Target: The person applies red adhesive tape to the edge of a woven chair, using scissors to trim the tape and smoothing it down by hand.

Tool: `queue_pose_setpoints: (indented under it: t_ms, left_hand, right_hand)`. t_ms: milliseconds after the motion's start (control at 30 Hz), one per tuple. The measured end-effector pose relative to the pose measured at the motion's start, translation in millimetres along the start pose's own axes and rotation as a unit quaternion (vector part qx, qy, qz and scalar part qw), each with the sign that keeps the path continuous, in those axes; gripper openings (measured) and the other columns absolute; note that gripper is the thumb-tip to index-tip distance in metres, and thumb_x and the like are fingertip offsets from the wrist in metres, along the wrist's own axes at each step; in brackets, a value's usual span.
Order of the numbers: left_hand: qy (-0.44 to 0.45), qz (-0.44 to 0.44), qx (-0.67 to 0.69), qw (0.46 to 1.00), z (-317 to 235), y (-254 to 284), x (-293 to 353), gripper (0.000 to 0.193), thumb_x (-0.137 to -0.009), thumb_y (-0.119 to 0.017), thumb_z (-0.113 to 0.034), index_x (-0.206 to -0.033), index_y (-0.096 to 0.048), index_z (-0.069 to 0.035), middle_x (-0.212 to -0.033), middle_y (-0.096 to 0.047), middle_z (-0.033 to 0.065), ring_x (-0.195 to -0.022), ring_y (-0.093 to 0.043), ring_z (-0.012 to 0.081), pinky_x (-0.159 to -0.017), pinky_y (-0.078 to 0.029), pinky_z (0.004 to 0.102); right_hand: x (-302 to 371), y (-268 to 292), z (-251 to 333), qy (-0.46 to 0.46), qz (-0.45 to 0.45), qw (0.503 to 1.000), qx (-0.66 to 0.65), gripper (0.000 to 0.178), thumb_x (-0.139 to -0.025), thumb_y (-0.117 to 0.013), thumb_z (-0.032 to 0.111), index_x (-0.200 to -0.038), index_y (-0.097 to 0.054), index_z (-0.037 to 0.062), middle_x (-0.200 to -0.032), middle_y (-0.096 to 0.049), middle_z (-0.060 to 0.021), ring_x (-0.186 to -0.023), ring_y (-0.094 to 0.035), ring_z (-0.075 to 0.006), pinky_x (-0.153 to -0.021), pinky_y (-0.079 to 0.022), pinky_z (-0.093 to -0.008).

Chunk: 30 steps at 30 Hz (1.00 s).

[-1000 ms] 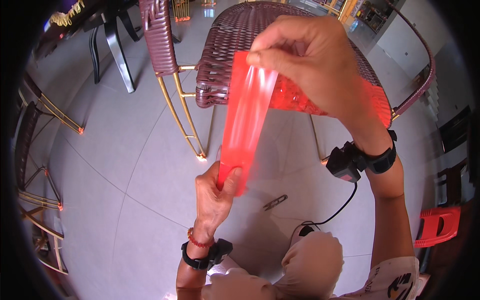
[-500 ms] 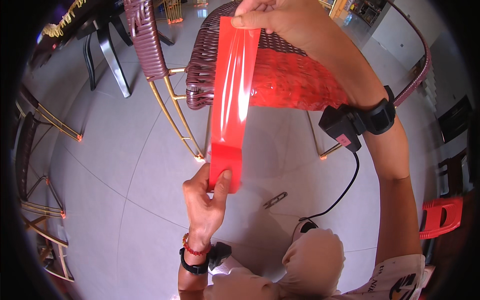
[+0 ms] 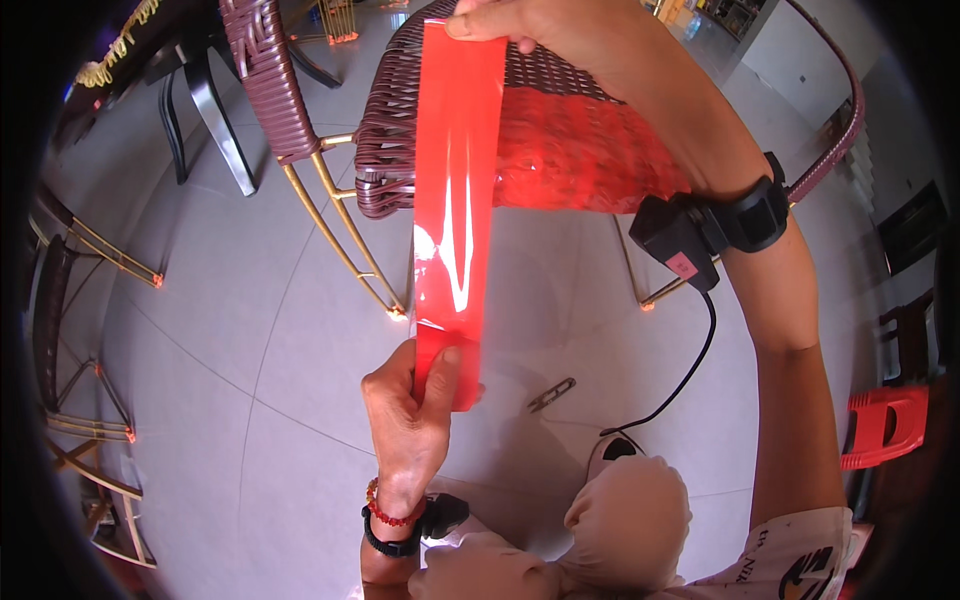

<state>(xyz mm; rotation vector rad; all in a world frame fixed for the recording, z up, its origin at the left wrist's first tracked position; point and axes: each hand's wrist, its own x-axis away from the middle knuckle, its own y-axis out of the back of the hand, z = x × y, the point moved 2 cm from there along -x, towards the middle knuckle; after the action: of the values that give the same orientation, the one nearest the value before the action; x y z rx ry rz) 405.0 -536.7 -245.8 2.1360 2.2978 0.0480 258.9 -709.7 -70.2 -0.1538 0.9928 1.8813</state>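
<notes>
A wide, shiny red strip of adhesive tape (image 3: 455, 190) stretches up and down between my two hands. Its roll (image 3: 462, 385) is gripped at the lower end by my left hand (image 3: 405, 425), the thumb lying over the front. At the strip's upper end my right hand (image 3: 530, 28) pinches the top edge between thumb and fingers. Behind the strip is a brown woven chair seat (image 3: 385, 150). Red tape covering (image 3: 590, 155) wraps the seat's front right part, partly hidden by my right forearm. Whether the strip touches the seat cannot be told.
Thread snips (image 3: 552, 395) lie on the grey tiled floor (image 3: 310, 460) near my foot. A black cable (image 3: 690, 365) hangs from the device on my right wrist. The chair's gold legs (image 3: 345, 240) stand ahead; a red plastic piece (image 3: 885, 430) is at far right.
The strip between my hands is longer and flatter. My left hand with the roll has moved slightly down, and my right hand slightly up and left.
</notes>
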Motion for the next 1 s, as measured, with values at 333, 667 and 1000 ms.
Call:
queue_pose_setpoints:
  t_ms: [333,667,1000]
  left_hand:
    - [0.007,-0.036,0.009,0.999,-4.1,-3.0,-0.9,0.019,-0.089,-0.052,-0.010,-0.083,-0.058,0.008,-0.060,-0.060,0.0067,-0.053,-0.060,0.0122,-0.049,-0.046,0.0242]
    - [-0.004,-0.014,-0.020,1.000,0.2,0.8,-2.3,0.028,-0.089,-0.054,-0.020,-0.085,-0.057,0.008,-0.065,-0.060,0.0096,-0.053,-0.063,0.0170,-0.049,-0.052,0.0264]
    - [0.010,-0.023,-0.032,0.999,5.2,0.1,-5.9,0.027,-0.089,-0.053,-0.018,-0.087,-0.056,0.009,-0.067,-0.060,0.0102,-0.054,-0.063,0.0175,-0.049,-0.051,0.0259]
  right_hand:
    - [-10.2,-5.0,-26.8,-0.005,0.020,0.999,0.029,0.013,-0.072,-0.064,0.006,-0.079,-0.068,-0.0049,-0.069,-0.066,-0.0120,-0.062,-0.060,-0.0141,-0.056,-0.045,-0.0248]
    - [-4.5,-7.9,-29.3,-0.046,0.024,0.998,-0.018,0.010,-0.073,-0.064,0.004,-0.079,-0.068,-0.0038,-0.069,-0.065,-0.0104,-0.063,-0.059,-0.0137,-0.058,-0.046,-0.0244]
    - [-11.4,-13.7,-55.7,-0.057,0.019,0.998,-0.007,0.009,-0.072,-0.065,0.003,-0.077,-0.067,-0.0035,-0.069,-0.065,-0.0101,-0.063,-0.059,-0.0144,-0.060,-0.046,-0.0253]
